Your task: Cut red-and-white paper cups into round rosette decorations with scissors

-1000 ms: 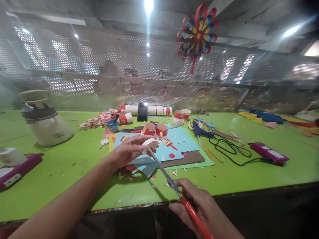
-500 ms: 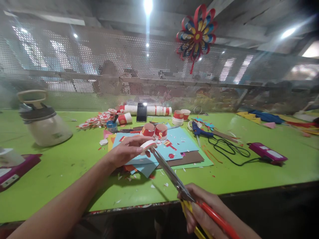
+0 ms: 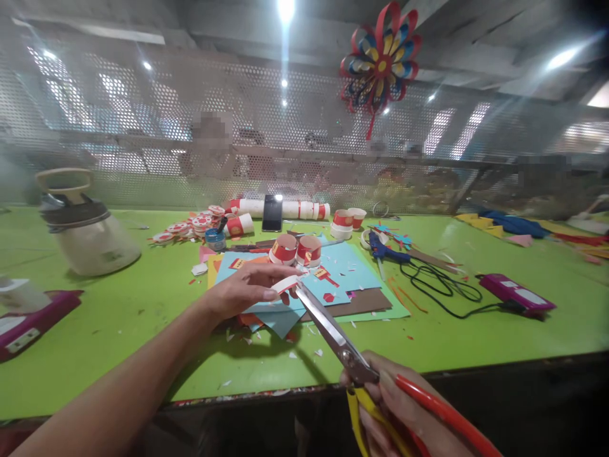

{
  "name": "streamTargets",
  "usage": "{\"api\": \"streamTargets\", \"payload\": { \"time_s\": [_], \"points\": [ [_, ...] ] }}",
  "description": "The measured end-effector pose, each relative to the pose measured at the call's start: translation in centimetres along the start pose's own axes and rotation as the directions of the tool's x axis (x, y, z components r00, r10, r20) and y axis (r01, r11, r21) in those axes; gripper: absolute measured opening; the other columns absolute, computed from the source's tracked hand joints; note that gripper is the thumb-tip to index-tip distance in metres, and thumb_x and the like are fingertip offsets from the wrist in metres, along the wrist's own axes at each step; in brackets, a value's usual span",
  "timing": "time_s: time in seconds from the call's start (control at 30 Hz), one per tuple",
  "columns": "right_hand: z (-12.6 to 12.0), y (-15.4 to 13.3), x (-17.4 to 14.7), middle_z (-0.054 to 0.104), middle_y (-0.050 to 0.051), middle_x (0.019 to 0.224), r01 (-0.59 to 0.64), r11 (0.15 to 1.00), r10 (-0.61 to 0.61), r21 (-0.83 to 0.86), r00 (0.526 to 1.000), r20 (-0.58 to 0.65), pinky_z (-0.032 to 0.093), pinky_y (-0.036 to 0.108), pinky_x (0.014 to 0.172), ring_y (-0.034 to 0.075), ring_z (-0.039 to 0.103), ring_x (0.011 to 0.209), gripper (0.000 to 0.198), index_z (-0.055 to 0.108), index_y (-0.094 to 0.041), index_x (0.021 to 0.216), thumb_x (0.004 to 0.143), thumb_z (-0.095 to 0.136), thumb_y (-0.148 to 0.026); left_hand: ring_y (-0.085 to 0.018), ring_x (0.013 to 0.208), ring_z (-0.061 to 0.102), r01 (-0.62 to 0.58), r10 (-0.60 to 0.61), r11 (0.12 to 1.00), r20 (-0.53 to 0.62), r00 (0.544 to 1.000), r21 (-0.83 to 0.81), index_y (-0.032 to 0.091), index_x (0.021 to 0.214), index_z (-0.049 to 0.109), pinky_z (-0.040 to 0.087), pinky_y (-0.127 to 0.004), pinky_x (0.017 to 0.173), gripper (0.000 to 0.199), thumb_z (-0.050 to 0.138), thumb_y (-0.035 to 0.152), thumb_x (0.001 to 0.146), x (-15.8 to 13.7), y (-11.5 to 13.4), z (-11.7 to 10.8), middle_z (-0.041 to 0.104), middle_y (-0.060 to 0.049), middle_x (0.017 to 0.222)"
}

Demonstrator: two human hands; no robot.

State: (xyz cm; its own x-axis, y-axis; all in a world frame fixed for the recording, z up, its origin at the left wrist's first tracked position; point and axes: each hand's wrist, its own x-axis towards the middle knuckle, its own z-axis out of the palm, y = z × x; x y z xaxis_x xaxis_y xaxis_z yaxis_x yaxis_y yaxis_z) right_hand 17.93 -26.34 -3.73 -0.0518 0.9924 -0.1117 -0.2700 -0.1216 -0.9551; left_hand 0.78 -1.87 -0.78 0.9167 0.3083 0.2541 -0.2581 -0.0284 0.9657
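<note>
My left hand (image 3: 240,289) pinches a small white paper piece with a red edge (image 3: 286,284) above the paper pile. My right hand (image 3: 397,400) is closed around scissors (image 3: 330,330) with red and yellow handles. Their blade tips touch or lie very near the right end of the white piece; the exact contact is too small to tell. Just behind my left fingers, two cut red-and-white paper cups (image 3: 284,249) stand side by side. Under both hands' work lie light blue paper sheets (image 3: 349,266) strewn with red and white scraps.
A blue glue gun (image 3: 387,249) with a black cord joins a purple power strip (image 3: 516,295) on the right. A large beige jug (image 3: 92,244) stands left. Behind are a phone (image 3: 273,213), stacked cups (image 3: 342,222), a blue jar (image 3: 215,239) and paper flower discs (image 3: 190,226).
The scissors have turned, showing more of the blade's flat face and the pivot screw, and the red handle has swung right. The white piece looks slightly tilted. The camera view has shifted a little.
</note>
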Motion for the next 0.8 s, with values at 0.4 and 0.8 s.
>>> {"api": "streamTargets", "payload": {
  "time_s": [0.4, 0.8],
  "points": [
    [-0.03, -0.39, -0.76, 0.048, -0.003, 0.060, -0.058, 0.993, 0.051, -0.103, 0.996, -0.070, 0.044, 0.029, 0.059, 0.013, 0.049, 0.056, 0.047, 0.050, -0.015, 0.115, 0.091, 0.049, -0.055, -0.024, 0.089, 0.060, 0.006, -0.005, 1.000, -0.029, 1.000, 0.027, 0.019, 0.115, 0.069, 0.044, -0.039, 0.081, 0.047, 0.070, 0.025, 0.069, -0.01, -0.20, 0.03, 0.070, -0.012, 0.101],
    [0.43, -0.35, -0.60, 0.046, -0.004, 0.056, -0.086, 0.996, 0.083, -0.018, 0.989, -0.126, 0.037, 0.025, 0.048, 0.009, 0.040, 0.047, 0.049, 0.059, -0.016, 0.105, 0.084, 0.057, -0.060, -0.022, 0.085, 0.061, 0.046, -0.047, 0.999, -0.016, 0.999, -0.020, 0.018, 0.114, 0.069, 0.046, -0.033, 0.076, 0.047, 0.071, 0.024, 0.068, 0.07, -0.22, 0.04, 0.070, -0.011, 0.097]
  ]
}}
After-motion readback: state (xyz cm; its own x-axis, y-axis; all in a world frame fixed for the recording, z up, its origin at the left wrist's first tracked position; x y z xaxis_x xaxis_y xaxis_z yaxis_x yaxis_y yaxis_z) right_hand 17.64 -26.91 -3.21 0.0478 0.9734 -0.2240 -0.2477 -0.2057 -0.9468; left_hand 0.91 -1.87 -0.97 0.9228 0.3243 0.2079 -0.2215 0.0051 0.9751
